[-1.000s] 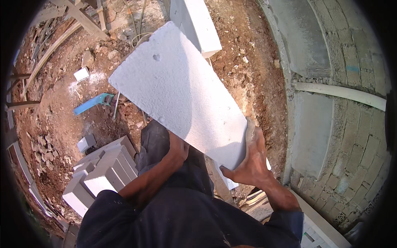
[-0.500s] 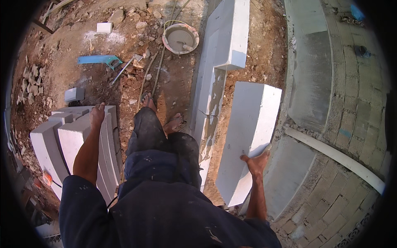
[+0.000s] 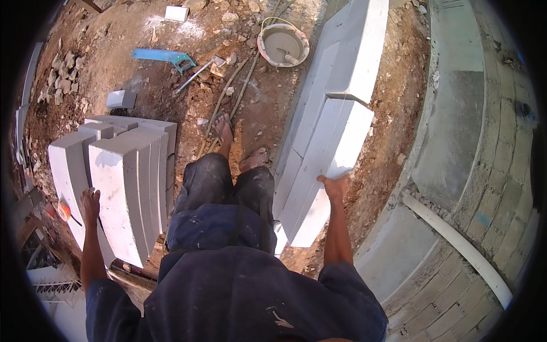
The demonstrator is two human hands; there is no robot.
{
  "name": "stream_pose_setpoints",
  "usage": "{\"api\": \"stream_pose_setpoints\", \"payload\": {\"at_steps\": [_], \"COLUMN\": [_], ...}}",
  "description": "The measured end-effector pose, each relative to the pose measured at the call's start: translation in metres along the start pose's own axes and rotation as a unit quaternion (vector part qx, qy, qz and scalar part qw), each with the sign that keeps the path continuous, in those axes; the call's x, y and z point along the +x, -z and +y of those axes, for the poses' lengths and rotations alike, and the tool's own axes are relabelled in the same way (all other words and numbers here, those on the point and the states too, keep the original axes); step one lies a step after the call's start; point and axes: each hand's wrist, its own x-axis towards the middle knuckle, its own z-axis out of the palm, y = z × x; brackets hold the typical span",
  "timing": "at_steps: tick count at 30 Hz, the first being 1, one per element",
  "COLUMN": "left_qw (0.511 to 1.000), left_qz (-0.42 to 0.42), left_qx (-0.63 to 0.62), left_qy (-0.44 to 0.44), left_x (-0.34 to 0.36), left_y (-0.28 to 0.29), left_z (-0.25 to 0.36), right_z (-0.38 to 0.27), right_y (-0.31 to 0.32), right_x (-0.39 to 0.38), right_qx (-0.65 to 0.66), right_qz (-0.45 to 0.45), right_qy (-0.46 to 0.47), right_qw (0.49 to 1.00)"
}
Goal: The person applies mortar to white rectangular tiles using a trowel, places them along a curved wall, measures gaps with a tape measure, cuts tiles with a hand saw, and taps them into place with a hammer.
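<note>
My right hand [image 3: 335, 187] grips the outer edge of a long pale aerated concrete block [image 3: 327, 165], thumb on its top face and fingers over the far side, mostly hidden. This block lies on the low block wall [image 3: 285, 188], its far end against or very close to another block [image 3: 359, 51] on the same wall. On the left, my left hand [image 3: 90, 203] is held over the stacked concrete blocks [image 3: 122, 165], its fingers loosely bent and apart, holding nothing. Whether it touches a block cannot be made out.
Ahead on the dirt stand a bucket of wet mortar [image 3: 283, 44] with a trowel in it, a blue handsaw [image 3: 165, 57] and a hammer [image 3: 199, 74]. A hose [image 3: 233, 97] runs near my feet. A white pipe [image 3: 456, 248] crosses beside the brick wall [image 3: 456, 290] at right.
The block under my right hand has shifted left and forward, from above the wall's right side onto the wall, meeting the far block. My left hand has drawn back along the stack.
</note>
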Motion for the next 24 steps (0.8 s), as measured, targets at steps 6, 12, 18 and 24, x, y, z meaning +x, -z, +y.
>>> {"api": "stream_pose_setpoints", "payload": {"at_steps": [6,12,18,24], "left_qw": [0.998,0.993,0.991,0.987], "left_qz": [-0.034,-0.061,-0.085,-0.102], "left_qx": [-0.057,-0.101,-0.1,-0.118], "left_qy": [-0.003,-0.025,-0.026,-0.03], "left_x": [-0.042,-0.044,-0.04,-0.027], "left_y": [-0.048,-0.058,-0.05,-0.046], "left_z": [-0.036,-0.004,0.027,0.046], "right_z": [-0.006,-0.018,-0.008,-0.017], "right_y": [-0.015,-0.007,-0.013,-0.013], "right_x": [0.02,0.01,0.023,0.021], "right_qx": [-0.072,-0.069,-0.079,-0.104], "right_qz": [0.067,0.054,0.012,0.049], "right_qy": [-0.005,-0.013,0.004,-0.014], "right_qw": [0.995,0.996,0.997,0.993]}}
